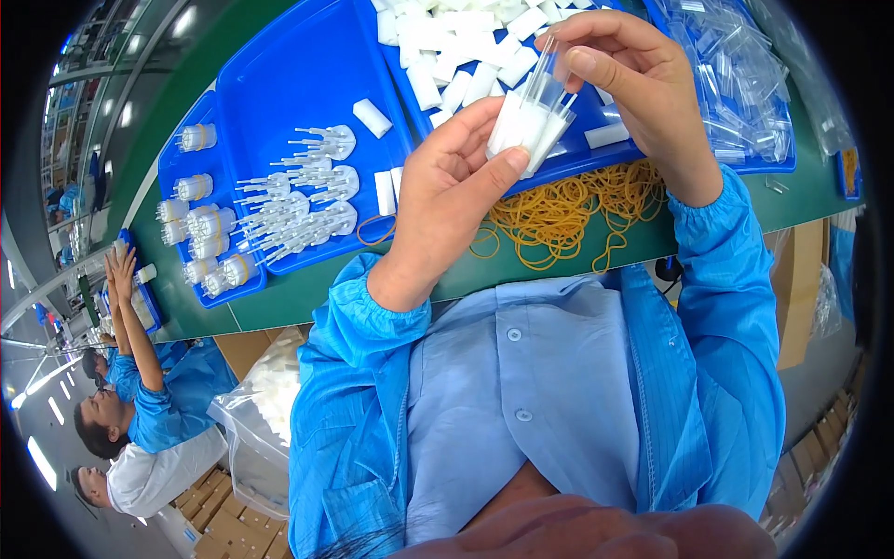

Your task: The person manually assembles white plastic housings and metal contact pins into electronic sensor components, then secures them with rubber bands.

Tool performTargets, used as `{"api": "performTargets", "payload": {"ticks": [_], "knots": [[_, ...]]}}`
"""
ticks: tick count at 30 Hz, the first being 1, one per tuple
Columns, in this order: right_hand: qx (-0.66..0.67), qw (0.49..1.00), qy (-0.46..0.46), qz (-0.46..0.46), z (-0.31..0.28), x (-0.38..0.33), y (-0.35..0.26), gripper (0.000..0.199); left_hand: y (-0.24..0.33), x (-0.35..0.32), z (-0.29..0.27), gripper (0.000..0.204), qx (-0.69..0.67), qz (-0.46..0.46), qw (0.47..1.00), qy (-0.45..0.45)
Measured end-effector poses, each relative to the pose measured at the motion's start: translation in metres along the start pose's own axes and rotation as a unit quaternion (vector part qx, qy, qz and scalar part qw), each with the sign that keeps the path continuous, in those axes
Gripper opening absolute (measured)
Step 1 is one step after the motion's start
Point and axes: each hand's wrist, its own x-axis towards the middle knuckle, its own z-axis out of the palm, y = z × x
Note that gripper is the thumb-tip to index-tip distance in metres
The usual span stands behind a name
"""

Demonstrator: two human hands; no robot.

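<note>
My left hand (438, 196) is closed around a bundle of white foam blocks (526, 129), with its thumb along the near side. Clear plastic tubes (546, 76) rise from the bundle's upper end. Thumb and index finger of my right hand (652, 88) pinch at those tubes; the exact contact is partly hidden by the fingers. Below the bundle, a heap of yellow rubber bands (549, 224) lies on the green table (447, 275). A single rubber band (374, 230) rests near my left wrist.
Beyond my hands, loose white foam blocks (447, 42) fill a blue tray. White pronged discs (317, 186) lie in the blue tray (279, 70) at left, beside banded bundles (209, 224). Clear tubes (736, 84) fill the right tray. Co-workers (168, 391) are at far left.
</note>
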Motion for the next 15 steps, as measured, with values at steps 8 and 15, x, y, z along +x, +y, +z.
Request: {"api": "performTargets", "payload": {"ticks": [8, 15], "knots": [[0.328, 0.842, -0.188, -0.384, 0.013, 0.044, 0.043, 0.014, 0.001, 0.002, 0.002, 0.046, -0.001, 0.000, 1.000, -0.005], [0.290, 0.877, -0.166, -0.345, 0.014, 0.025, 0.013, 0.014, -0.002, 0.001, 0.002, 0.047, 0.007, 0.015, 0.999, 0.028]]}}
